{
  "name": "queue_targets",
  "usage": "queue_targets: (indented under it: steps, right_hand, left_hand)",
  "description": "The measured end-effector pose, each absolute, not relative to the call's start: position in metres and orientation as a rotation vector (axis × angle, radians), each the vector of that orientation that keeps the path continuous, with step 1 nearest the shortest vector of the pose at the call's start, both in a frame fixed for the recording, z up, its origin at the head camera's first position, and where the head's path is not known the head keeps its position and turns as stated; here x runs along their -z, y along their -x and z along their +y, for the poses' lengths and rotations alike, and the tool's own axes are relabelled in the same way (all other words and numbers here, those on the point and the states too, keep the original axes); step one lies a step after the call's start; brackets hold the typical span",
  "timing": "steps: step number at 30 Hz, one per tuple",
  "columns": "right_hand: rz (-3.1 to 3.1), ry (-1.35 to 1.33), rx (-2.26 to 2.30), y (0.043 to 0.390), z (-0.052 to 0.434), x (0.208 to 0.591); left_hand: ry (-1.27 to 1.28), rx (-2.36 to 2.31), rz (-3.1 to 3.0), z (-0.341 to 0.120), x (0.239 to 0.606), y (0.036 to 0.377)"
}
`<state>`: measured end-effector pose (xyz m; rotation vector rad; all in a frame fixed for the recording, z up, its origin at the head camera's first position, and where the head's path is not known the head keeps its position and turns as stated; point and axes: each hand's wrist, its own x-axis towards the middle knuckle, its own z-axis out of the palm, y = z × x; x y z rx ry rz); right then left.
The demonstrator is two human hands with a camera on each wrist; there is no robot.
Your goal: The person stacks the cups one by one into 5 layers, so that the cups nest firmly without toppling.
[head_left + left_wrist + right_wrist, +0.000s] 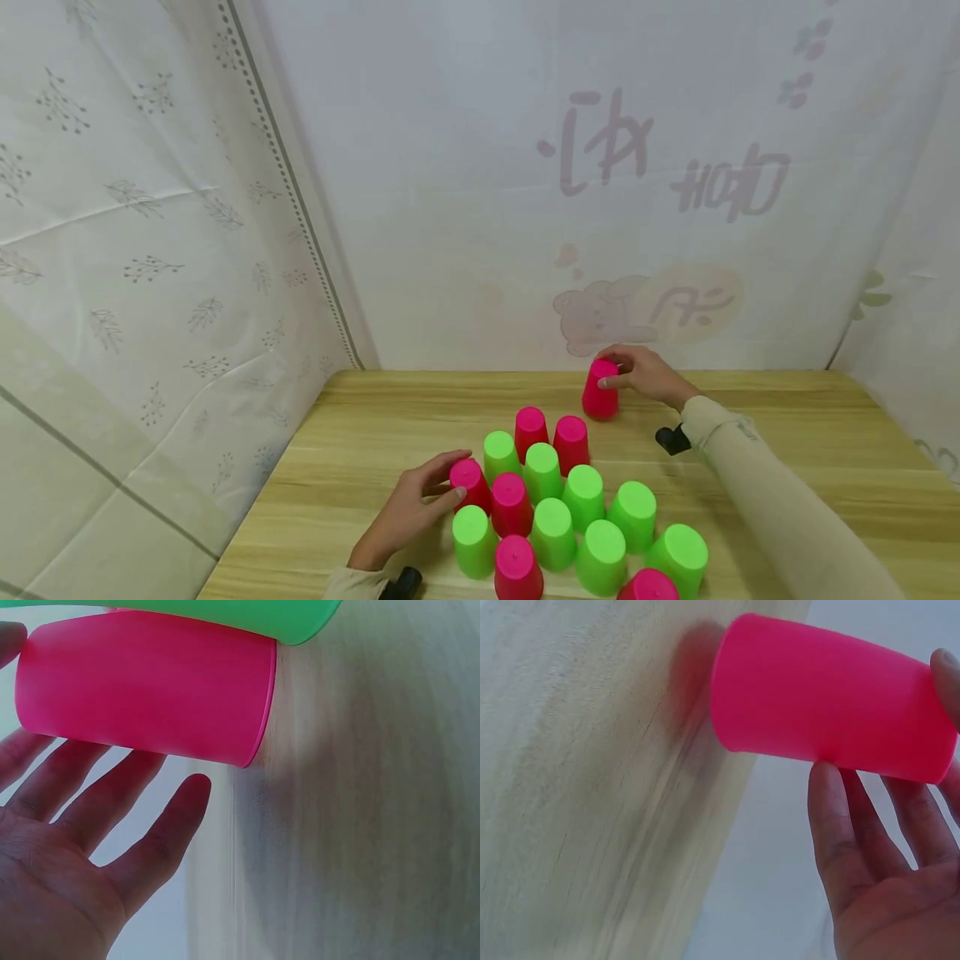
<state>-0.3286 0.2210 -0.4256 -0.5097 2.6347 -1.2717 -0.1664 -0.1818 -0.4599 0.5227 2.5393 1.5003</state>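
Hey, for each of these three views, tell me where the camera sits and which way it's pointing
Head: worn on the head, looking forward and down at the wooden table and upside-down cups; both hands and sleeves show.
Left wrist: at the left hand, looking along the palm at the near pink cup.
Right wrist: at the right hand, looking along the fingers at the far pink cup.
Shared: head and right wrist views both show the far pink cup.

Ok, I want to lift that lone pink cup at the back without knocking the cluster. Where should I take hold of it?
Grip the lone pink cup around its upper wall, near the closed base that faces up, coming from above or from the right where the right hand already touches it. It stands upside down and tapers upward, and bare table surrounds it, so the cluster is out of the way.
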Motion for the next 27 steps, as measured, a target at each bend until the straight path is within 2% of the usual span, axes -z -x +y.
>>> queue_targets:
  steps: [17,27]
  right_hand:
    - [2.771,0.4,1.279,0.359,0.207,0.441]
    - [2.804,0.35,1.284,0.359,0.2,0.44]
  left_hand:
    - [-0.556,-1.494,2.482,-0.185,0.463,0.171]
    - [-0.556,-1.51,2.43,-0.188,0.464,0.172]
